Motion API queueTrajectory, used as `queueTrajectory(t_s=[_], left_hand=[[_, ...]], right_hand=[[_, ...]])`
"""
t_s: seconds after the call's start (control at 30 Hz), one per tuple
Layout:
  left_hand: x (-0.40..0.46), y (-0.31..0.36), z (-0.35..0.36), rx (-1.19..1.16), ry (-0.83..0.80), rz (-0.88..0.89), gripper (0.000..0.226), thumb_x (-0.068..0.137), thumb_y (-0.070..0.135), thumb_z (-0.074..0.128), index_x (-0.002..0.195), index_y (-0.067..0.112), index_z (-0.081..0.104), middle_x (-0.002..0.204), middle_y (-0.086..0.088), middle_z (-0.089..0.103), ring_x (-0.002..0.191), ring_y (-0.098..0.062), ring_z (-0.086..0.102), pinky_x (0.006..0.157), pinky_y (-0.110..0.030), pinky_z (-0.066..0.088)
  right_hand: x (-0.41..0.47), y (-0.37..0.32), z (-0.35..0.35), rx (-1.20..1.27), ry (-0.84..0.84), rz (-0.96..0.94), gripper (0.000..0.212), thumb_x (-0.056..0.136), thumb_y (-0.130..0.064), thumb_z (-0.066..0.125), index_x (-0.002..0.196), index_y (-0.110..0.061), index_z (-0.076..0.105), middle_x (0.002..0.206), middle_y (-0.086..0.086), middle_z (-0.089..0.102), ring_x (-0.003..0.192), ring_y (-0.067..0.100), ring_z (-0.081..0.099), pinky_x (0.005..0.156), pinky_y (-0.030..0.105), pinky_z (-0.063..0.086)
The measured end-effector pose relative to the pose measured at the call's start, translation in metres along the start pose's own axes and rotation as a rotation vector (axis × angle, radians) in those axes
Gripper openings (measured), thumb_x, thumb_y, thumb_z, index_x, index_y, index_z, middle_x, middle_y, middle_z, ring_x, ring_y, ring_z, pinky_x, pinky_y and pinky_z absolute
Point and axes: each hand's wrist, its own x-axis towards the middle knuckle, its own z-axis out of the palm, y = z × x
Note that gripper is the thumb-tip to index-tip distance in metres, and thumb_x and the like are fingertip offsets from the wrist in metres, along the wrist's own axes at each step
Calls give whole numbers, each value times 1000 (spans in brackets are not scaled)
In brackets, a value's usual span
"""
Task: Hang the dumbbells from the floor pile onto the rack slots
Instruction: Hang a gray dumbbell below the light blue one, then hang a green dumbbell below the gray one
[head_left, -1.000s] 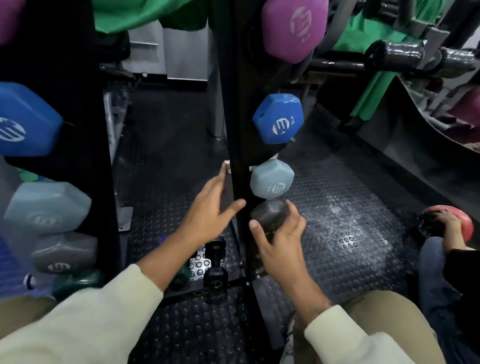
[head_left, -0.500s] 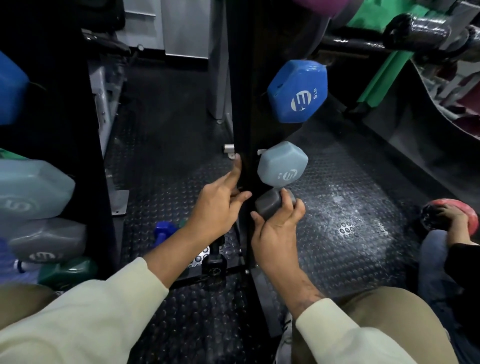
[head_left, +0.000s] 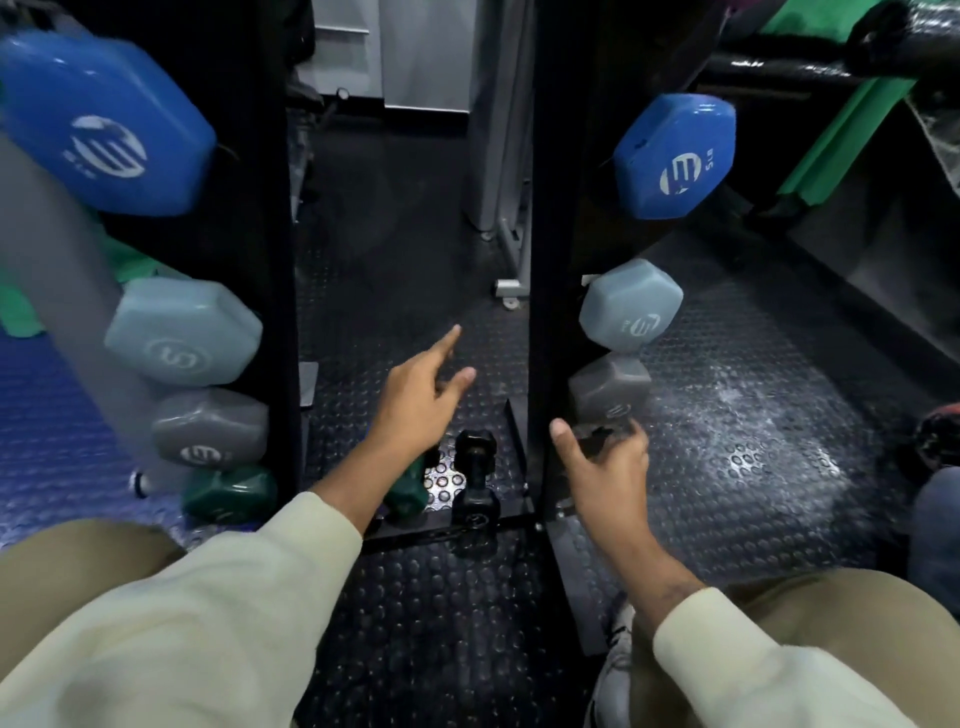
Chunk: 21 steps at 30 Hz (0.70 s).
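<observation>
The black rack has two uprights, the left upright (head_left: 283, 260) and the right upright (head_left: 550, 260). On its slots hang a blue dumbbell (head_left: 675, 156), a light-blue dumbbell (head_left: 628, 306) and a grey dumbbell (head_left: 608, 389), whose other heads show at the left, above a green head (head_left: 228, 493). My right hand (head_left: 602, 467) hovers just under the grey head, thumb spread and fingers loosely curled, holding nothing. My left hand (head_left: 421, 400) floats between the uprights with its fingers stretched forward, touching nothing. A small black dumbbell (head_left: 475, 483) stands on the rack's base beside a green dumbbell (head_left: 410, 493), which my left forearm partly hides.
Studded black rubber floor (head_left: 753, 415) lies all round the rack. At the right edge are another person's knee (head_left: 935, 525) and a red dumbbell (head_left: 935, 431). A green machine frame (head_left: 831, 150) and a dark bench stand at the back right.
My right hand has let go of the grey dumbbell head and dropped just below it. My left hand has come off the right upright and moved left. The camera has shifted to show both uprights.
</observation>
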Motion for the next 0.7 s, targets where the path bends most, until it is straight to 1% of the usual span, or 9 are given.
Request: queueTrajectory(t_s=[0.07,0.13,0.23,0.37,0.47,0.57,0.6,0.63,0.7], left_hand=[[-8,-19,3,64,-30,-49,60,100,45,64,155,39,42,125,1,69,74,-2,59,78,-29,50],[-17,-39,11,117,-72,-84,59,99,48,64,154,35,46,129,-1,68,72,-3,59,81,-31,52],[-31,-70,25,153,-146,-142,61,98,50,63,154,32,46,141,-5,61,100,-20,68,98,-41,54],[-59,-115,39,309,-334,-269,66,97,48,65,155,26,45,147,-12,53,130,-33,55,109,-44,47],[-78,-143,42,352,-426,-388,58,92,43,71,146,27,55,134,-15,57,121,-39,60,102,-45,51],[-102,-170,56,316,-398,-522,36,90,36,71,122,22,65,118,-13,65,109,-37,66,92,-41,55],[-113,-175,64,263,-380,-582,35,89,35,70,120,21,65,117,-12,67,110,-36,67,92,-39,55],[-113,-183,72,221,-361,-613,39,90,35,70,125,21,64,121,-10,69,115,-33,66,96,-35,53],[-108,-189,84,189,-350,-684,56,93,38,70,145,23,54,139,-7,64,129,-28,59,101,-28,45]], right_hand=[[-3,14,11,-72,-113,87,107,78,-64,79,154,-5,31,152,15,40,140,33,44,116,46,41],[-7,26,25,-154,-236,152,100,83,-59,80,154,-6,33,152,14,41,136,34,47,114,44,44],[-13,42,48,-295,-402,172,87,88,-50,79,150,-7,36,149,16,39,137,35,43,111,36,39],[-18,61,79,-389,-552,217,79,92,-46,76,150,-9,36,153,19,31,138,37,43,112,34,38],[-17,85,102,-401,-599,283,79,93,-45,75,149,-5,37,150,23,34,134,41,46,109,35,40],[-18,134,124,-462,-533,329,83,83,-53,82,141,-4,49,142,24,52,131,41,53,110,39,45],[-22,150,129,-453,-507,353,88,78,-60,81,141,-6,51,141,23,55,132,40,54,111,40,45],[-18,158,137,-442,-511,333,95,75,-64,80,146,-9,49,143,23,56,135,39,54,113,42,43],[-5,171,148,-420,-533,398,101,78,-60,80,158,-15,36,153,23,48,142,39,46,119,41,37]])
